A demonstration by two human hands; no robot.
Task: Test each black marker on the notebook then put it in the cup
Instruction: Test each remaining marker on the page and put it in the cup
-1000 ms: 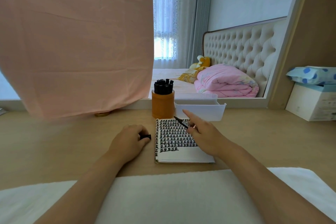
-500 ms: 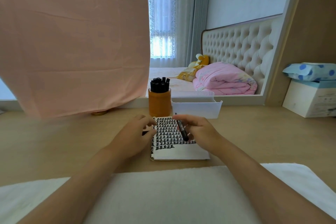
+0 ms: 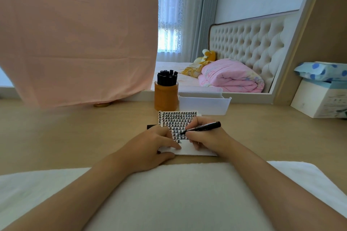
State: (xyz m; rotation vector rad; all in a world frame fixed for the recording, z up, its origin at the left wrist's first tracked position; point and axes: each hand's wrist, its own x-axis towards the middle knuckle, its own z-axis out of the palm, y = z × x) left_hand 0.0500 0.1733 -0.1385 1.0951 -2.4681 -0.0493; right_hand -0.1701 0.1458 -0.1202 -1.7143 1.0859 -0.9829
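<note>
Grips black marker in right hand, tip on notebook; presses it flat with left hand, fingers straight.

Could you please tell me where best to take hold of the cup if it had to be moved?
Wrap a hand round its wall at mid-height, coming from the left: the cup stands upright, markers fill its mouth, and the bin stands close on its right.

A pink cloth hangs at ten o'clock. On the surface, a white tray sits at twelve and a white box at two. A folded pink quilt lies beyond.
</note>
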